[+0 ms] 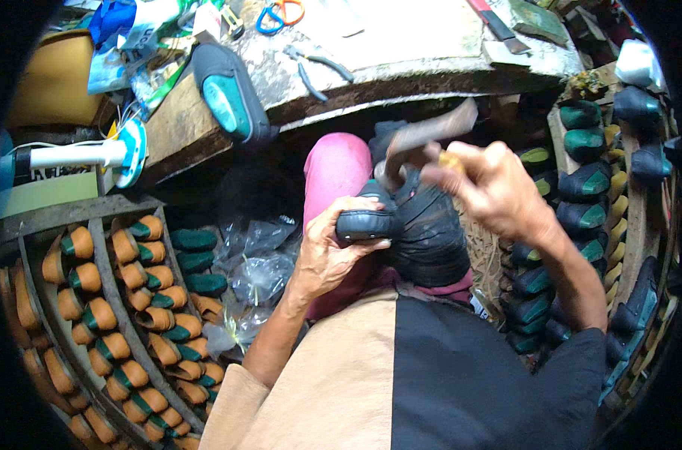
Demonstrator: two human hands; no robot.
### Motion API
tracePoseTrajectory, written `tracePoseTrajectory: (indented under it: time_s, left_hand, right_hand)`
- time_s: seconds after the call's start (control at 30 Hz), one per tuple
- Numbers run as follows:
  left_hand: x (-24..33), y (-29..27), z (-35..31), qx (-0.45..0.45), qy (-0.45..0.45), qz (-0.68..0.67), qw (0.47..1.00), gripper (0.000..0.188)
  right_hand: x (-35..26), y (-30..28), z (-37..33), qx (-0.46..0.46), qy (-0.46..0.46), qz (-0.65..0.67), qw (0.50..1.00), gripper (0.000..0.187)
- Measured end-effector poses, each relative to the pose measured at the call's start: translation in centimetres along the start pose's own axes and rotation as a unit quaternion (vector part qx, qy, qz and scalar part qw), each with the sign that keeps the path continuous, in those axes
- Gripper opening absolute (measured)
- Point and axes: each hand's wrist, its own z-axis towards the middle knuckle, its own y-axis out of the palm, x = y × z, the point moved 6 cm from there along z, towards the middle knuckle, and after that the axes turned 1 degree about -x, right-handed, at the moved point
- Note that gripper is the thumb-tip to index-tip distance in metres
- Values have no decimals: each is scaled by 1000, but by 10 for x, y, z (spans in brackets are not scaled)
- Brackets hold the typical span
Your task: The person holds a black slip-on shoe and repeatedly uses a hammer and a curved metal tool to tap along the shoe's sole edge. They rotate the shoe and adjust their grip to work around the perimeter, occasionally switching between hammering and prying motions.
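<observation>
My left hand (327, 251) is closed around a black shoe (367, 225), thumb on one side and fingers on the other. The shoe rests over my lap, one rounded end toward me, with small light dots on that end. Just right of it, my right hand (495, 184) is raised and grips a hammer (435, 135), smeared by motion. Its metal head sits close above the far end of the shoe; whether they touch, I cannot tell. Dark cloth (431, 236) covers my right thigh, and pink trousers (339, 169) show on the left one.
Ahead stands a worn workbench (408, 56) with pincers (315, 71), scissors (279, 15), a red-handled knife (498, 26) and a dark shoe (232, 94) at its edge. Racks of tan shoes (101, 315) flank me left, dark and green shoes (581, 180) right. Plastic bags (258, 277) lie beside my left arm.
</observation>
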Motion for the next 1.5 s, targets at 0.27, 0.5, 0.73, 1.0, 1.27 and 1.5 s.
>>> tracePoseTrajectory:
  time_s: [0.27, 0.5, 0.73, 1.0, 1.27, 1.5]
  left_hand:
    - [18, 21, -13, -2, 21, 133, 991, 52]
    - [13, 5, -7, 2, -27, 84, 996, 52]
    - [5, -20, -5, 51, -42, 59, 996, 49]
    - [-10, -47, -40, 104, -65, -111, 986, 56]
    - [11, -51, -13, 104, -87, -87, 987, 52]
    - [46, 50, 71, 74, 116, 258, 956, 53]
  right_hand:
    - [35, 15, 18, -371, 215, 150, 891, 89]
    - [-16, 6, 18, -276, 113, 117, 947, 70]
    - [-25, 35, -20, -38, -81, -59, 994, 34]
    - [-16, 57, -65, 152, -71, 232, 958, 30]
    - [95, 109, -124, 138, 259, 220, 930, 49]
    - [95, 27, -116, 235, 261, 350, 868, 48]
